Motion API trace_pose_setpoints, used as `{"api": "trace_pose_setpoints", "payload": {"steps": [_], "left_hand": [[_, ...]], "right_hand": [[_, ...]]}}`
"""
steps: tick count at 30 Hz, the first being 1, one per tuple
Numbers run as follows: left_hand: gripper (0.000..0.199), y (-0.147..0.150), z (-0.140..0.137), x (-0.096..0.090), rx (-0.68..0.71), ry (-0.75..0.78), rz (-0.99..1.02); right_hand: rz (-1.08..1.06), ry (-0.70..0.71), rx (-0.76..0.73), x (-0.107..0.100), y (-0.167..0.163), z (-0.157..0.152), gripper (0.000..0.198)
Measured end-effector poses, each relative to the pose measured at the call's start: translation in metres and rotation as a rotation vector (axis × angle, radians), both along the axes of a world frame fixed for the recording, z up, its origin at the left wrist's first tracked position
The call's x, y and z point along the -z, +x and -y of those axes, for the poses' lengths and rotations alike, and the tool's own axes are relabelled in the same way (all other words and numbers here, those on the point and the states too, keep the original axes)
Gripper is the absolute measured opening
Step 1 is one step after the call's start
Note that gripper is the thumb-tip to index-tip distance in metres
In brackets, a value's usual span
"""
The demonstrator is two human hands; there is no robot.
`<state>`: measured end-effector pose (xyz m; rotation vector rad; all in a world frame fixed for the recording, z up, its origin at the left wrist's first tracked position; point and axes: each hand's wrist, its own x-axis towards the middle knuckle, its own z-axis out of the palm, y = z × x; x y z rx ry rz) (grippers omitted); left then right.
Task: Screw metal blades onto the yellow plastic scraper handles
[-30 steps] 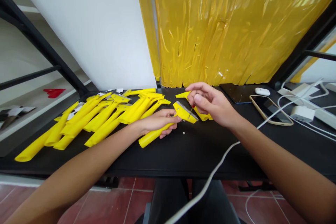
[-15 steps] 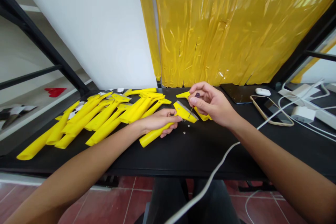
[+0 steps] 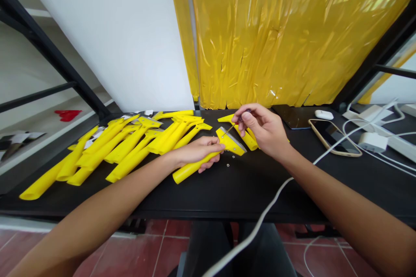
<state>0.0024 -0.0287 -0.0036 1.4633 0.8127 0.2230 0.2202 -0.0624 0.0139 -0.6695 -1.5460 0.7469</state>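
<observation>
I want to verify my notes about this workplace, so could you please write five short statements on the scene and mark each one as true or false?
1. The left hand grips a yellow scraper by its handle. True.
2. The right hand is empty. False: it holds a small screwdriver.
3. The small white case lies on top of the phone. False: it lies on the table, beyond the phone.
4. Small metal pieces lie on the table near the scraper. True.
5. All the other scrapers lie right of the hands. False: most lie on the left.
</observation>
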Motion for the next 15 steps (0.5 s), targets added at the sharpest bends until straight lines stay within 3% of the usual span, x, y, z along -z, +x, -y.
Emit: {"api": "trace_pose_setpoints", "payload": {"steps": [10,15], "left_hand": [[0.034,-0.0004,0.0000,0.0005,0.002,0.025,-0.017],[0.035,0.0001,0.0005,0.0004,0.043,0.078,-0.035]], "right_hand": [[0.145,0.027,-0.044,0.0017,0.0025,-0.0017,0.021],[0.138,-0.021,-0.160,-0.0004,0.0027,-0.0004,0.020]]}}
